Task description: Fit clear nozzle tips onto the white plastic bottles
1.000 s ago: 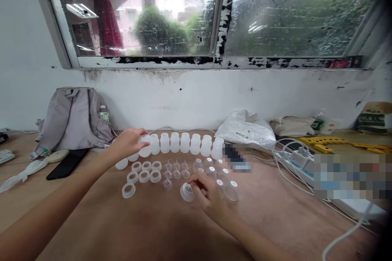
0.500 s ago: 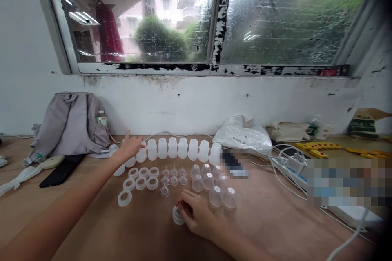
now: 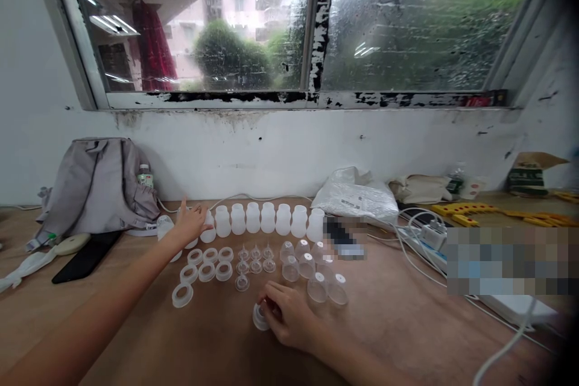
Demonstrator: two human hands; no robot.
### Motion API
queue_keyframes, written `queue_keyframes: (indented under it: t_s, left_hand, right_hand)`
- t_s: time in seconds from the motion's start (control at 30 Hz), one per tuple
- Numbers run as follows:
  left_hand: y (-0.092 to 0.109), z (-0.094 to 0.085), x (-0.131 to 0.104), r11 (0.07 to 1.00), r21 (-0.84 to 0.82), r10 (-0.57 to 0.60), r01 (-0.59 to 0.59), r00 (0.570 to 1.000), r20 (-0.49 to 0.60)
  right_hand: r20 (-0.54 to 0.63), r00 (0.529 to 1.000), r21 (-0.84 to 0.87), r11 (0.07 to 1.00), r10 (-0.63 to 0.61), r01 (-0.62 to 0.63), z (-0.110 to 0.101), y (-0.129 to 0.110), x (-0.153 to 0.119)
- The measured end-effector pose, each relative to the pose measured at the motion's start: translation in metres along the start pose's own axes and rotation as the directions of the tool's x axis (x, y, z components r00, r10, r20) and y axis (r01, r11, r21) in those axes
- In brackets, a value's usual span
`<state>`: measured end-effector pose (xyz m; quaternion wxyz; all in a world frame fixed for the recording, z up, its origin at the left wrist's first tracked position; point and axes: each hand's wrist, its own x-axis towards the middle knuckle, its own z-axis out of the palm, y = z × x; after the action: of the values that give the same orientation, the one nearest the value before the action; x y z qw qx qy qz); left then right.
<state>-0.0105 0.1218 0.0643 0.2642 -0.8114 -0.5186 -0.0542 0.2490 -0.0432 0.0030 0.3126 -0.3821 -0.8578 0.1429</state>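
Note:
My left hand (image 3: 192,223) reaches to the left end of a curved row of frosted bottles (image 3: 237,220). Its fingers are spread beside the bottle tops and partly cover the bottles there. With fingers pinched together, my right hand (image 3: 289,316) is at a translucent collar ring (image 3: 259,318) on the table. What lies inside that ring is mostly hidden by the fingers. Several loose collar rings (image 3: 182,295) lie left of centre. Clear bottle nipples (image 3: 242,282) stand in the middle, and domed clear caps (image 3: 317,289) are grouped to their right.
A grey backpack (image 3: 106,184) and a black phone (image 3: 85,257) are at the left. Along the wall lie a silvery plastic bag (image 3: 357,199) and a cloth pouch (image 3: 418,189). White cables and a power strip (image 3: 511,307) occupy the right, with yellow plastic parts (image 3: 470,211) behind.
The view has shifted slightly. My left hand has turned and lowered a little over the bottles at the left end. My right hand stays at the collar ring.

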Motion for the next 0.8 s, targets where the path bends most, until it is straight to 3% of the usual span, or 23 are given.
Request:
queue_keyframes:
  t_s: [0.33, 0.43, 0.53, 0.6, 0.67, 0.8]
  left_hand:
    - [0.007, 0.001, -0.001, 0.999, -0.003, -0.048, 0.048, 0.998, -0.034]
    - [0.014, -0.01, -0.003, 0.998, -0.059, -0.03, 0.022, 0.99, -0.139]
    - [0.037, -0.028, -0.021, 0.977, -0.207, -0.002, -0.058, 0.961, -0.277]
    - [0.062, -0.04, -0.045, 0.921, -0.363, 0.03, -0.141, 0.955, -0.295]
    - [0.089, -0.048, -0.075, 0.807, -0.554, 0.077, -0.204, 0.967, -0.244]
    - [0.131, -0.049, -0.122, 0.584, -0.798, 0.1, -0.146, 0.989, -0.107]
  right_hand:
    - [0.012, 0.986, -0.155, 0.974, 0.167, -0.164, 0.001, -0.003, 0.0]
    - [0.03, 0.977, -0.186, 0.961, 0.213, -0.204, 0.003, -0.003, -0.001]
    - [0.04, 0.978, -0.191, 0.962, 0.205, -0.194, 0.006, 0.0, -0.002]
    - [0.032, 0.985, -0.162, 0.974, 0.168, -0.161, 0.009, 0.001, -0.003]
    - [0.01, 0.992, -0.102, 0.987, 0.123, -0.122, 0.01, 0.001, -0.004]
    - [0.005, 0.998, 0.032, 0.998, 0.06, -0.06, 0.011, -0.005, -0.004]
